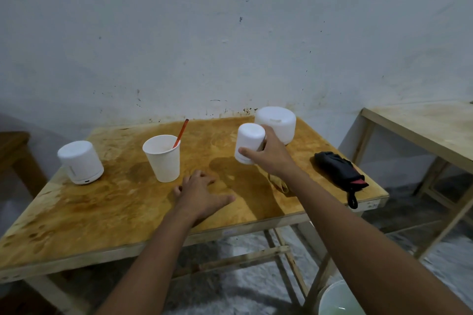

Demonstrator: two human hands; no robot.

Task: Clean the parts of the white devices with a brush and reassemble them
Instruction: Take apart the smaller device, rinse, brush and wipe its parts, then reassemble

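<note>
My right hand (268, 152) grips a small white cylindrical device (249, 142) near the table's back right, thumb across its lower front. Just behind it stands a larger white rounded device (279, 121). A third white device (80, 162) stands upright at the table's left. Between them sits a white paper cup (162, 158) with an orange-handled brush (181, 133) leaning in it. My left hand (199, 190) rests on the wooden table (102, 210) in front of the cup, fingers spread flat, holding nothing.
A folded black umbrella (337, 167) lies near the table's right edge. A tan strap or cloth (279, 183) lies under my right forearm. A second wooden table (422, 125) stands at the right. A pale bucket (337, 300) sits on the floor below.
</note>
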